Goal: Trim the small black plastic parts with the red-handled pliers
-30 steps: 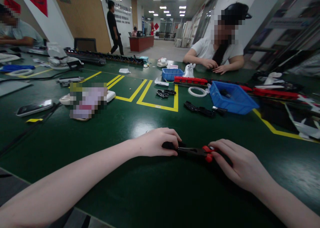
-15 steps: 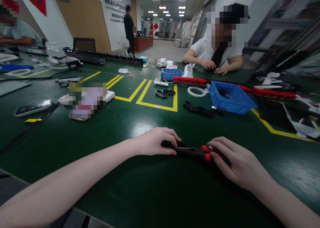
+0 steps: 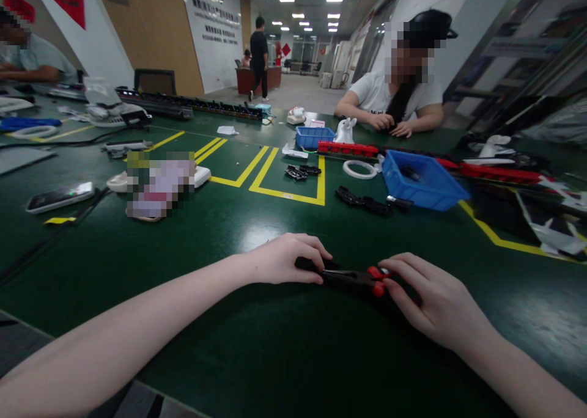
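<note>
Needle-nose pliers (image 3: 351,277) with red handles lie across the space between my hands, jaws pointing left. My right hand (image 3: 428,296) is closed on the red handles. My left hand (image 3: 288,259) pinches a small black part (image 3: 304,264), mostly hidden by the fingers, and the tips of the pliers reach it. Whether the jaws grip the part I cannot make out. Beyond my hands, several black pieces (image 3: 367,201) lie in a row on the green table (image 3: 293,351).
Ahead to the right stands a blue bin (image 3: 424,183), with a white ring (image 3: 359,169) beside it. More black pieces (image 3: 302,172) lie inside yellow tape. A phone (image 3: 158,189) is at the left. Across the table sits a person (image 3: 394,100).
My hands and the pliers have hardly moved. In the background, the walking person has moved right, past the red desk.
</note>
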### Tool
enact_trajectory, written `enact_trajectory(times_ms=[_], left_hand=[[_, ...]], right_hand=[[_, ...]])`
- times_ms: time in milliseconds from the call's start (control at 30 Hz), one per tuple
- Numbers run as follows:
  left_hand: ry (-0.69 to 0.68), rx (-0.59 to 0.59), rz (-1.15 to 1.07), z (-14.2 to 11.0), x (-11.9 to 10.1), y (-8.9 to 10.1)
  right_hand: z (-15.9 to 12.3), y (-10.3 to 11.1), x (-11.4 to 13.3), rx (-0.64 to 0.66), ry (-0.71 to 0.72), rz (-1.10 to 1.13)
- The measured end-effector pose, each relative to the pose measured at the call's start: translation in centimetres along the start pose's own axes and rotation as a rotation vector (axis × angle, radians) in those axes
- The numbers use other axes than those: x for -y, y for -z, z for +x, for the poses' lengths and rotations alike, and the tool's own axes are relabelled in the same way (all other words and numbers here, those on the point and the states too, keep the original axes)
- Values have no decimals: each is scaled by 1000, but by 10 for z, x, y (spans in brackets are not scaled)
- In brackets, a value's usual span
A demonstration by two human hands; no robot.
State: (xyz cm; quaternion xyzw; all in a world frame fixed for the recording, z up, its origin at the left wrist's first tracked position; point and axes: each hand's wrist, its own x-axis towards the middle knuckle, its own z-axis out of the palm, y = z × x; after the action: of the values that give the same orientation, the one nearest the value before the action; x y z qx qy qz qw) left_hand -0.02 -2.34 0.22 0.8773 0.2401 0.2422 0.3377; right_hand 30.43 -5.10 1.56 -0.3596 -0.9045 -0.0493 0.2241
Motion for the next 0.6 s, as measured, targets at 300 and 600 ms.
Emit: enact_trajectory(times_ms=[300, 600], left_hand=[[-28, -5, 11, 0, 2, -1], [-22, 1, 4, 0, 1, 0]], right_hand=[[-2, -2, -2, -66, 35, -37], [0, -3, 2, -54, 23, -2]])
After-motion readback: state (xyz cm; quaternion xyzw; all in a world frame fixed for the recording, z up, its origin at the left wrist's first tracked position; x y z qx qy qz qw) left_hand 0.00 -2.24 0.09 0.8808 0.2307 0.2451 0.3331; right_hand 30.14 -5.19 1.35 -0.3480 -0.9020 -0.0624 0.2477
